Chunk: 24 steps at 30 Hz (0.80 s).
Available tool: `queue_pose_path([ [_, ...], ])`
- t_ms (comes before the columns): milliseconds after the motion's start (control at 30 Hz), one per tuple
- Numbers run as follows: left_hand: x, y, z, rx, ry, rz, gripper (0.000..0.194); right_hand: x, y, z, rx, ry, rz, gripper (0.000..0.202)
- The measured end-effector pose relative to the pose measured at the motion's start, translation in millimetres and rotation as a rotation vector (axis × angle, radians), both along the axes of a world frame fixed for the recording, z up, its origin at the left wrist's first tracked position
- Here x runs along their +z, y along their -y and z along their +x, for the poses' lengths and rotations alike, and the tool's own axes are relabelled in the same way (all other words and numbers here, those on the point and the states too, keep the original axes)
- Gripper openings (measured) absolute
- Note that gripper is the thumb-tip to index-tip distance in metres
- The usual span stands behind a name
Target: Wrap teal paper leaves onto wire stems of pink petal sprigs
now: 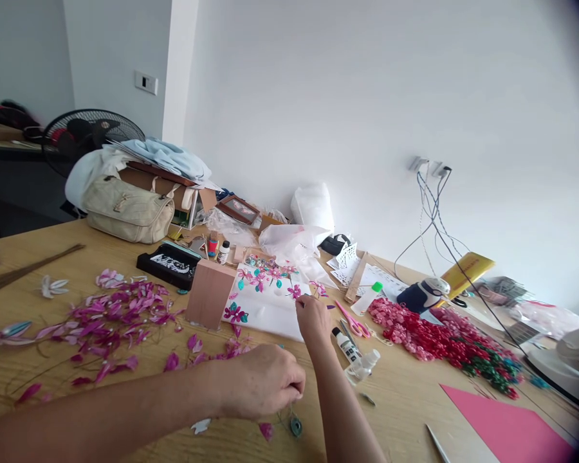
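Note:
My right hand [313,319] reaches over a white sheet [275,308], its fingers pinched at the lower edge of a small magenta flower [294,292]. More pink and magenta flowers with teal leaves, such as one dark magenta flower [235,313], lie along the sheet's left and far edges. Nearer to me, my left hand [265,381] is closed in a pinch above the table; what its fingertips hold is too small to make out. Below it are a small dark green spool [295,426], fine strands and a loose magenta petal [266,431].
A wooden block [210,294] stands left of the sheet, beside a heap of magenta petals [116,315]. On the right lie pink scissors [354,321], a black-and-white bottle [346,346], a clear bottle [361,368], a green-capped bottle [368,299], red flower bunches [424,334] and pink paper [506,424].

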<state>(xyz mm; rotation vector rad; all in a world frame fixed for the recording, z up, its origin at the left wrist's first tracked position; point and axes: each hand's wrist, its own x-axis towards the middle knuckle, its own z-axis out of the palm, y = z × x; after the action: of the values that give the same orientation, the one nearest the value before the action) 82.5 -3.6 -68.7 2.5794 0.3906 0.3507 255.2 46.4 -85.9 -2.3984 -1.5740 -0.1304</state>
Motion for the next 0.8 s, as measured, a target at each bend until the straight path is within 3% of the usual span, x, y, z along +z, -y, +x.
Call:
queue_pose_path([
  [133, -4.6, -11.1, 11.0, 0.114, -0.154, 0.139, 0.018, -5.9, -4.5, 1.8, -0.026, 0.016, -0.01, 0.027],
  [333, -5.2, -28.3, 31.3, 0.199, -0.275, 0.217, 0.034, -14.9, -8.8, 3.2, -0.041, 0.042, -0.018, 0.027],
  [567, -13.9, -42.8, 49.5, 0.21, -0.33, 0.232, 0.033, -19.7, -10.4, 7.1, -0.028, 0.057, -0.013, 0.025],
  [800, -21.2, -49.8, 49.4, 0.218, -0.339, 0.203, 0.027, -24.0, -11.7, 8.1, -0.02, 0.059, 0.018, 0.027],
])
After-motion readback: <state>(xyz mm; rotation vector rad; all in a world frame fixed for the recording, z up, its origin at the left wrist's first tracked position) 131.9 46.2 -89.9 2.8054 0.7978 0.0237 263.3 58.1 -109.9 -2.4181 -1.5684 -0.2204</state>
